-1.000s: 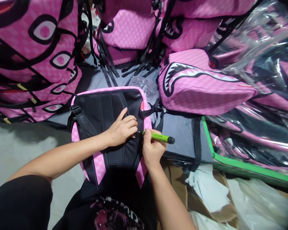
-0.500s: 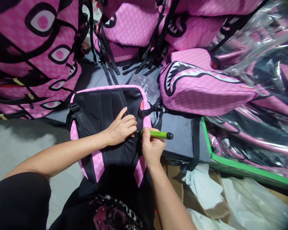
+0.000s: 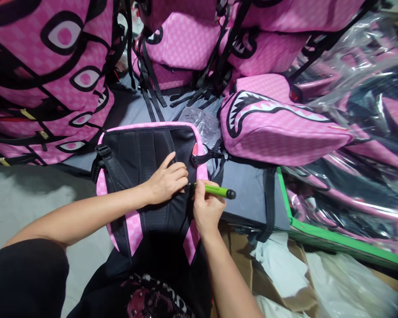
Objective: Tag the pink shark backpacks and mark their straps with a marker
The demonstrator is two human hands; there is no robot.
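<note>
A black backpack (image 3: 122, 145) with pink checked edging lies back panel up in front of me, against the table edge. My left hand (image 3: 167, 180) rests on its black panel, the index finger stretched out and the other fingers bent; its fingertips press on the fabric near the right strap. In my right hand (image 3: 209, 205) is a green marker (image 3: 220, 191), its dark end pointing right and its tip reaching left to the panel beside my left fingertips. The mark under the tip is too small to make out.
Pink backpacks with eye prints (image 3: 64, 36) are stacked at the left. A pink shark-mouth backpack (image 3: 278, 132) lies on the grey table (image 3: 245, 190). Plastic-wrapped bags fill a green-edged box (image 3: 345, 243) at the right. Below are cardboard and white wrapping (image 3: 281, 265).
The whole view has shifted slightly, with the table items a little lower. My right hand and the marker sit slightly lower and further left, the marker tilted a bit more; my left hand stays put.
</note>
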